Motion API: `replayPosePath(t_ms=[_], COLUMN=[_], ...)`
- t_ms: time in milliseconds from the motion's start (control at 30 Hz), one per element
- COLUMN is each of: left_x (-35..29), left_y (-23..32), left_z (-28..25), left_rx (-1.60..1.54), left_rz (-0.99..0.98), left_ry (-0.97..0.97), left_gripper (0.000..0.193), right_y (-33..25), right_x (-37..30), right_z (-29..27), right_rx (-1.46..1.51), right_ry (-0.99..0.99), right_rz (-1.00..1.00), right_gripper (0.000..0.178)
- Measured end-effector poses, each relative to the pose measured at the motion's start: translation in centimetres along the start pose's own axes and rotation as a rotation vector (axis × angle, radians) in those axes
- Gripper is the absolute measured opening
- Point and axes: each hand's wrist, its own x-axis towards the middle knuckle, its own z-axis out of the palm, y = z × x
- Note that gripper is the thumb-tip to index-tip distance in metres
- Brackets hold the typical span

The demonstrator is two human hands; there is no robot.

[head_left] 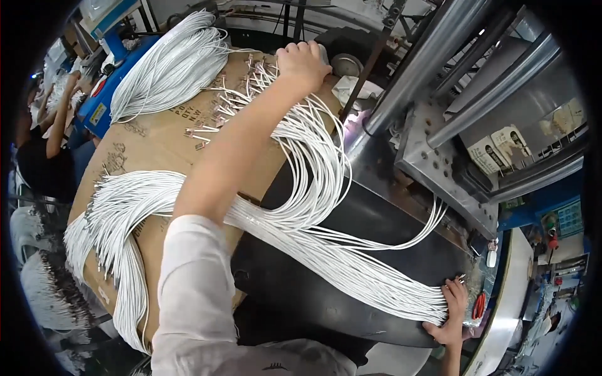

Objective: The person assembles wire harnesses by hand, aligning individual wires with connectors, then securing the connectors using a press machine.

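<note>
A long bundle of white cables (351,276) runs across the black tabletop, its middle passing beyond my left forearm. At its right end my right hand (450,316) is cupped around the cable ends, thumb on the near side. My left hand (302,64) reaches to the far edge of the cardboard, fingers curled over a grey rounded object (324,55) that is mostly hidden. Below that hand, looped white cables (323,156) curve down, with small connectors (219,109) on their ends. A few cables (414,241) bend away towards the press.
A metal press (439,156) with thick columns stands at the right. More white cables lie on the cardboard sheet (144,153), in a far bundle (175,66) and a left bundle (128,207). Red-handled pliers (480,306) lie past my right hand. Another person (47,150) works at far left.
</note>
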Motion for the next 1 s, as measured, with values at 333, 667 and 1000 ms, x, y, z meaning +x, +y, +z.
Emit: replayPosePath(t_ms=[333, 667, 1000], left_x=[-23.5, -21.4, -20.8], left_y=[19.1, 14.5, 14.4], left_z=[-18.4, -18.3, -17.7], left_rx=[-0.93, -0.867, -1.284], left_rz=[0.807, 0.6, 0.404], left_ry=[0.012, -0.482, -0.168], left_gripper=[0.01, 0.018, 0.016], right_y=[-5.3, 0.9, -8.2], right_x=[6.5, 6.7, 11.6], right_z=[-4.7, -6.2, -4.2], right_rx=[0.029, -0.053, 0.383], right_ry=[-0.214, -0.368, -0.227], right_rz=[-0.208, 0.246, 0.06], right_gripper=[0.055, 0.022, 0.015])
